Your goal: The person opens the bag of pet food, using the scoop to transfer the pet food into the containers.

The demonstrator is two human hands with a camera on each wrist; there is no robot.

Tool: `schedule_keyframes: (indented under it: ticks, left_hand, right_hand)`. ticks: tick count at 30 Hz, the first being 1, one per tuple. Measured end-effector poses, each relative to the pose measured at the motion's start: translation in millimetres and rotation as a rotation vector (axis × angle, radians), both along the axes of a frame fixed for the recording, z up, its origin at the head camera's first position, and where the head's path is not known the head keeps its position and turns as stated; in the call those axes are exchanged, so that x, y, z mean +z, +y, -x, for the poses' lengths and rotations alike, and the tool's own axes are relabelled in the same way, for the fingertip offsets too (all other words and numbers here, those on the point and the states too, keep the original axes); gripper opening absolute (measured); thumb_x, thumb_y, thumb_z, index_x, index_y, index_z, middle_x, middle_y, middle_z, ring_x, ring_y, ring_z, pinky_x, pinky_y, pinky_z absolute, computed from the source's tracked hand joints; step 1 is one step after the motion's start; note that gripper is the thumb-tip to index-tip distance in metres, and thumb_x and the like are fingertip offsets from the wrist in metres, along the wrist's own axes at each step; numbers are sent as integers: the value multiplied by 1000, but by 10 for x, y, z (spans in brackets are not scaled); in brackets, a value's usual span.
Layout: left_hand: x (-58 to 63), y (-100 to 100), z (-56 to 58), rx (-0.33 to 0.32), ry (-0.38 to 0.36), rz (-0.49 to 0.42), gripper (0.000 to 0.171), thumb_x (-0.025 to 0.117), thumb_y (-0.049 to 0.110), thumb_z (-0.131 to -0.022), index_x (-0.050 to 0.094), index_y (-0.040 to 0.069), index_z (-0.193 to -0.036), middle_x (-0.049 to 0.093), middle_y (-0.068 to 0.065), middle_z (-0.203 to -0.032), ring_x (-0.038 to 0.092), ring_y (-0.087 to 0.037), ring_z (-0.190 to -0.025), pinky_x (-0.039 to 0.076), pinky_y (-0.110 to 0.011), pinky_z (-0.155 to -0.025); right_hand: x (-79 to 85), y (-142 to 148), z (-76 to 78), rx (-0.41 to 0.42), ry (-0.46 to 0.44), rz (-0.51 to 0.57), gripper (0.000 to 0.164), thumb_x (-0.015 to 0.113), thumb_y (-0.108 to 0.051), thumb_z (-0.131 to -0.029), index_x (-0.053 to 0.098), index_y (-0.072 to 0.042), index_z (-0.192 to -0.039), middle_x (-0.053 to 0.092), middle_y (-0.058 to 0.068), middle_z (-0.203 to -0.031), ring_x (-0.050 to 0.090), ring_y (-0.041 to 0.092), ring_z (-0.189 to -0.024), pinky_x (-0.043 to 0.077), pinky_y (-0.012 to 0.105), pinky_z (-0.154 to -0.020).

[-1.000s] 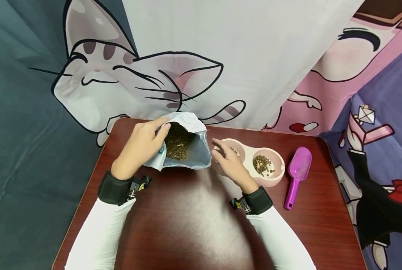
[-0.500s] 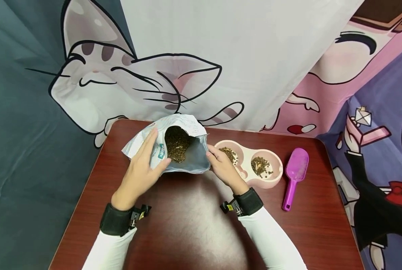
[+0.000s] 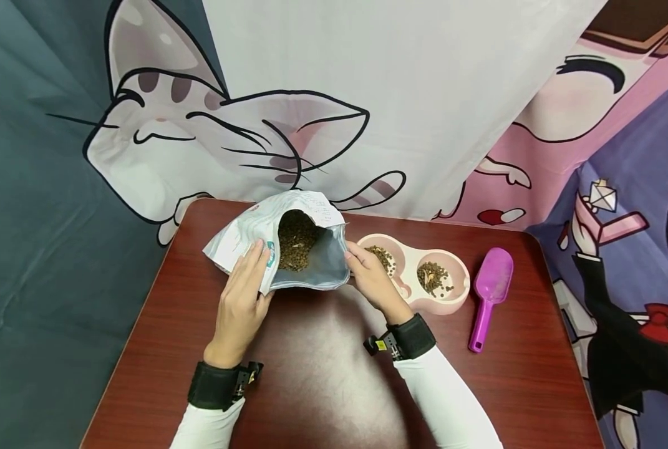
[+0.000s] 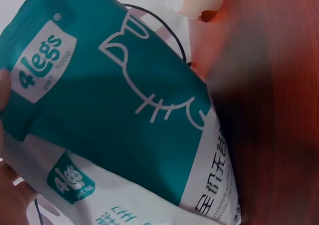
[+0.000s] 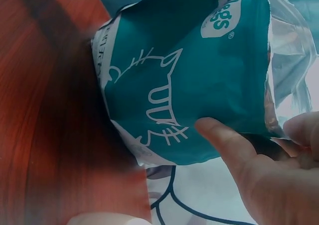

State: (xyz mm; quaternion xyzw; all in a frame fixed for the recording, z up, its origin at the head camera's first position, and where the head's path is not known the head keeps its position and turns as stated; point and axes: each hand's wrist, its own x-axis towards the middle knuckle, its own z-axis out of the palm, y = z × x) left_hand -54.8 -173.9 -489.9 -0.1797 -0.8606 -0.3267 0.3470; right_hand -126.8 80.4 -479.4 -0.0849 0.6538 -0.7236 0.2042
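Observation:
A white and teal pet food bag [image 3: 244, 234], lettered "4Legs pet food" on its teal front [image 4: 124, 95], lies tilted with its mouth towards me. Brown kibble [image 3: 295, 240] shows inside. My left hand [image 3: 241, 308] holds the bag's near left corner, fingers along the white side and thumb at the teal front. At the mouth's right edge, my right hand [image 3: 375, 277] grips the bag. The right wrist view has one finger [image 5: 224, 138] extended along the teal front and the thumb [image 5: 301, 128] by the rim. Some fingertips are hidden behind the bag.
Right of the bag stands a pink and white double pet bowl [image 3: 415, 255], some kibble in each side. A purple scoop [image 3: 491, 287] lies further right on the brown table [image 3: 311, 386]. Cartoon-printed cloth [image 3: 412, 93] hangs behind the table.
My right hand has moved from over the bowl to the bag's right edge. My left hand released the upper rim, opened, and slid down to the near left corner. The bag's left side has spread out.

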Motion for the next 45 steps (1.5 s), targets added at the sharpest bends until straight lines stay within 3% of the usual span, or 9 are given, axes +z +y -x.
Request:
schedule_keyframes:
  ticks: [5,20,23,26,31,35,39,41,45]
  left_hand:
    - [-17,52,-11,27,88,2,59,67,-8,-85,58,-4,-143,59,-21,-146,59,-41,-132,43,-55,-111]
    - [18,67,-155,-20,135,-146,29,59,11,-104,72,-4,-125,72,-21,-125,68,-42,-119,47,-49,-111]
    - [53,48,-192,-31,119,-186,28,61,12,-103,74,-4,-122,73,-20,-122,68,-41,-119,47,-47,-111]
    - [102,22,-248,-54,84,-235,26,64,9,-100,74,-4,-121,73,-22,-121,67,-39,-121,46,-45,-113]
    - [216,-4,-326,-131,55,-345,25,68,-5,-94,74,-10,-117,73,-27,-118,67,-35,-123,45,-40,-115]
    - [342,-15,-365,-216,58,-426,21,64,-9,-95,71,-16,-114,73,-30,-114,69,-28,-121,49,-34,-111]
    - [409,-34,-403,-282,26,-487,21,59,-13,-96,69,-20,-113,73,-29,-114,73,-10,-89,49,-11,-73]
    - [438,-38,-423,-298,8,-520,22,56,-14,-97,68,-21,-113,73,-28,-114,59,-2,-65,34,-11,-56]
    - [492,-55,-459,-293,-17,-574,23,52,-17,-97,69,-21,-110,75,-25,-111,40,3,-52,29,-12,-53]
  right_hand:
    - [6,6,-38,-9,-14,0,43,35,-13,-113,47,-3,-153,59,33,-137,62,49,-123,60,41,-93]
    - [79,63,-130,-21,23,-60,43,38,-20,-112,52,3,-145,62,31,-130,70,21,-107,61,36,-89]
    - [108,80,-67,-90,138,-72,40,41,-15,-110,53,4,-143,62,29,-129,68,16,-105,59,30,-87]
    - [162,90,18,-116,385,-168,42,47,-3,-105,51,1,-147,59,24,-139,63,19,-120,54,28,-97]
    - [309,90,110,-14,740,-297,52,57,5,-95,55,-8,-145,40,10,-163,37,25,-152,32,35,-122]
    - [419,96,137,63,803,-279,42,61,7,-93,61,-8,-132,44,9,-162,35,26,-153,27,37,-126]
    - [477,135,126,117,824,-287,39,63,7,-93,61,-9,-129,47,8,-160,36,26,-153,27,36,-126]
    - [507,148,107,133,839,-301,38,65,6,-94,61,-10,-128,48,7,-160,37,23,-153,29,35,-125]
    - [554,134,83,107,914,-338,29,70,1,-94,66,-9,-122,53,9,-155,47,26,-146,39,34,-119]
